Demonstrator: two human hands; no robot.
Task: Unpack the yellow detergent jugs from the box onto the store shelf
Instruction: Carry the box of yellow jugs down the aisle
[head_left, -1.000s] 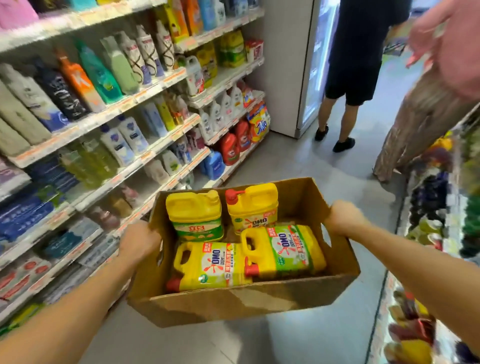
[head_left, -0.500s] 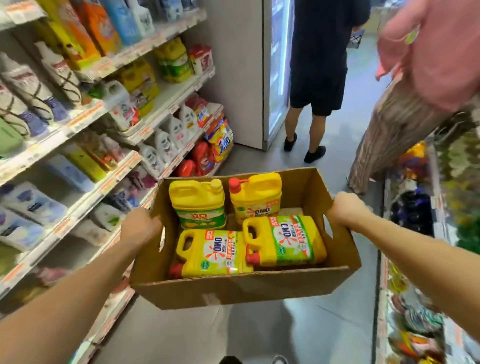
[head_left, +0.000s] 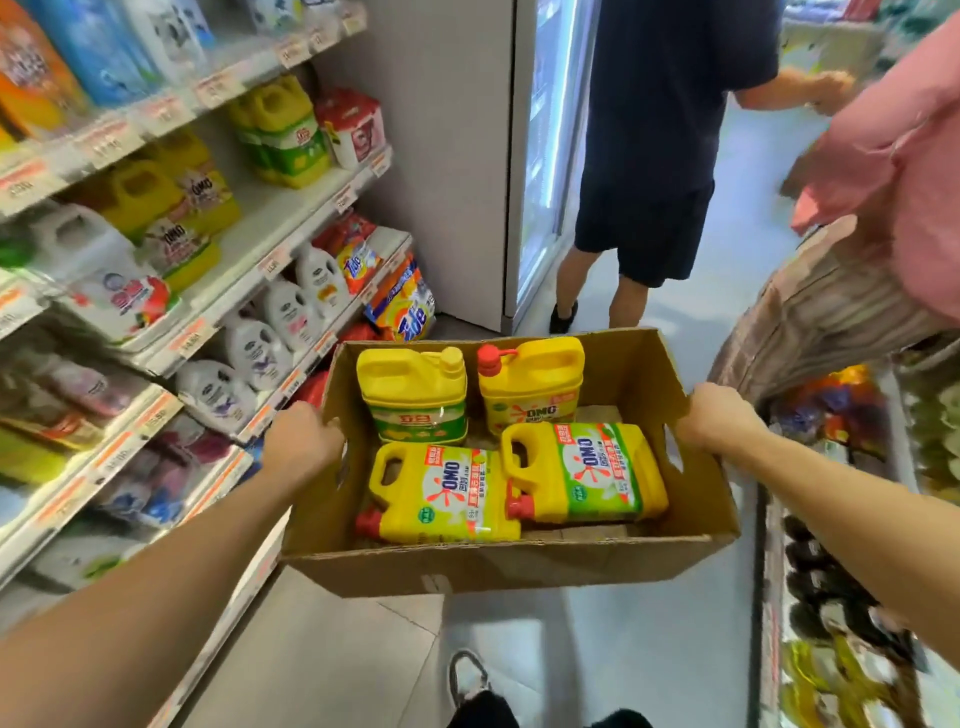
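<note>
I carry an open cardboard box (head_left: 498, 569) in front of me above the aisle floor. My left hand (head_left: 304, 441) grips its left wall and my right hand (head_left: 719, 418) grips its right wall. Inside are several yellow detergent jugs: two upright at the back, one yellow-capped (head_left: 413, 397) and one red-capped (head_left: 532, 387), and two lying flat in front (head_left: 447, 491) (head_left: 584, 470). The store shelf (head_left: 270, 221) on my left holds similar yellow jugs (head_left: 156, 202) and has bare room beside them.
A person in dark shorts (head_left: 649, 156) stands ahead by a glass-door fridge (head_left: 543, 156). Another person in pink (head_left: 893, 171) is close on the right. White bottles (head_left: 288, 317) and Tide bags (head_left: 402, 306) fill the lower left shelves. A low display (head_left: 841, 597) lines the right.
I have walked forward along the aisle with the box; the shelves slid past on the left and the shelf with yellow jugs is now beside me. Both hands keep their grip.
</note>
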